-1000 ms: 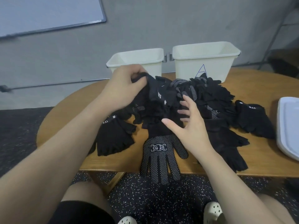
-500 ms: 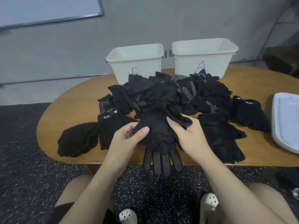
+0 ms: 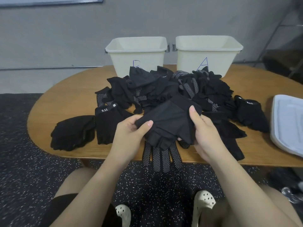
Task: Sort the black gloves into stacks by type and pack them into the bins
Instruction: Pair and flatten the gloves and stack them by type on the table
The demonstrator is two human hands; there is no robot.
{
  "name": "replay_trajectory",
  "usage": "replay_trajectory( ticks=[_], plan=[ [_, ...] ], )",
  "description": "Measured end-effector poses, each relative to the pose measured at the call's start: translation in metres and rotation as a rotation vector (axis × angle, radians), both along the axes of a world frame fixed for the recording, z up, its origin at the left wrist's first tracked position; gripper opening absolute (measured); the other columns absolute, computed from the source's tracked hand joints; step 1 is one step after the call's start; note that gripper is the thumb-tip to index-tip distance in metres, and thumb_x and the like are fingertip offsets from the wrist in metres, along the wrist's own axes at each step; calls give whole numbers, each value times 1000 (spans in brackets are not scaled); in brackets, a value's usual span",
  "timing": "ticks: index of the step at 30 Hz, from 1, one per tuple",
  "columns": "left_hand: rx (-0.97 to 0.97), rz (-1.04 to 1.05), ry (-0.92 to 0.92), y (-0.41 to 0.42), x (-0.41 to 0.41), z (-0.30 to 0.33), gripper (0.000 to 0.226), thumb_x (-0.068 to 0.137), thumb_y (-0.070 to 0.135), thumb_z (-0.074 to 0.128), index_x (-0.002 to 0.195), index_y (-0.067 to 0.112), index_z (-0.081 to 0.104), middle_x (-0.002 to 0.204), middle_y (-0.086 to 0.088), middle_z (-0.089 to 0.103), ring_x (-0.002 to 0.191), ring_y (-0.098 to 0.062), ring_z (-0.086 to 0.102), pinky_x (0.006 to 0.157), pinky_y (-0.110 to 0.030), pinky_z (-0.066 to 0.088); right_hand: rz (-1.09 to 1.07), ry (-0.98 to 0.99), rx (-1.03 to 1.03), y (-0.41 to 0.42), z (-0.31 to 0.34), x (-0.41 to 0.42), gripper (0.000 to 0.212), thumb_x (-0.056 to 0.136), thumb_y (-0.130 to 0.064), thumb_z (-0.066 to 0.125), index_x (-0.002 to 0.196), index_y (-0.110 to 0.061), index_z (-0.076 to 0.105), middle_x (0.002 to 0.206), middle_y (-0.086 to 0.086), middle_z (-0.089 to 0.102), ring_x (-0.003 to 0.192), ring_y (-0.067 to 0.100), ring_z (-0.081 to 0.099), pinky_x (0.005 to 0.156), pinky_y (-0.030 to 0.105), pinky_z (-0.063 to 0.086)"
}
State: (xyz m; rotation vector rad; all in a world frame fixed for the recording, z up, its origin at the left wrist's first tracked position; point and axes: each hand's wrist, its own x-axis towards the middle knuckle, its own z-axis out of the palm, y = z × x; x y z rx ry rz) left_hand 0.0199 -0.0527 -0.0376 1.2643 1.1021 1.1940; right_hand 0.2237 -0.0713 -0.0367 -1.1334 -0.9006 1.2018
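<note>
Left hand (image 3: 131, 135): curled on the near-left edge of the fingerless glove (image 3: 168, 123), thumb on top, fingers under. Pinched at the edge so the face stays open to read.
Right hand (image 3: 205, 133): gripping the glove's right side, thumb up along the cuff corner. Two grips at opposite edges hold it spread, so I can tell its type.
Glove: held just above the near table edge, short finger stubs pointing toward me. Plain fabric, no dots visible on this face.
Dotted glove (image 3: 161, 155): flat under my hands, fingers hanging past the table (image 3: 65, 99) edge. Likely the start of a dotted stack, so I judge the held glove does not belong on it.
5.11 glove (image 3: 108, 122): lying flat just left of my left hand, fingerless too. Probably where this one goes.
Knit stack (image 3: 73, 132): far left, touching the 5.11 glove.
Pile (image 3: 172, 89): unsorted, mid-table, heaped against both bins.
Bin B (image 3: 136, 54), bin A (image 3: 208, 53): at the back, side by side; from this angle no gloves show inside. Packing not begun; sorting is early.
Tray (image 3: 288, 125): right edge, well clear of my hands.
</note>
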Motion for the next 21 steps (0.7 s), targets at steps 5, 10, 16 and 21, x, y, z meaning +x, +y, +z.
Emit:
replay_trajectory(
  ticks=[5,10,16,21],
  plan=[
    [-10,10,-112,3,7,-2,15,98,4,64,111,6,71,108,-6,79,106,-22,75,85,-29,60,-11,64,-31,-1,5,4,45,107,-43,43,122,-11,71,119,6,76,110,24,72,76,32,56],
    [-144,-194,-307,1,14,3,31,97,14,61,125,3,66,124,-11,74,117,-25,71,91,-36,60,-5,124,12,-5,9,7,37,107,-32,48,135,-13,65,129,4,71,122,24,66,90,36,55],
    [-101,-200,-214,-4,30,0,33,95,-3,64,123,15,69,120,-2,76,114,-22,72,90,-39,62,-9,67,67,-10,11,16,31,104,-20,55,132,-14,67,128,2,72,121,19,67,106,41,50],
    [0,-252,-30,-11,43,-1,22,92,-1,70,111,10,74,108,-9,78,104,-28,74,89,-45,62,-5,-17,95,-13,15,43,27,103,-15,58,127,-12,69,123,5,74,117,23,69,99,38,56]
  ],
)
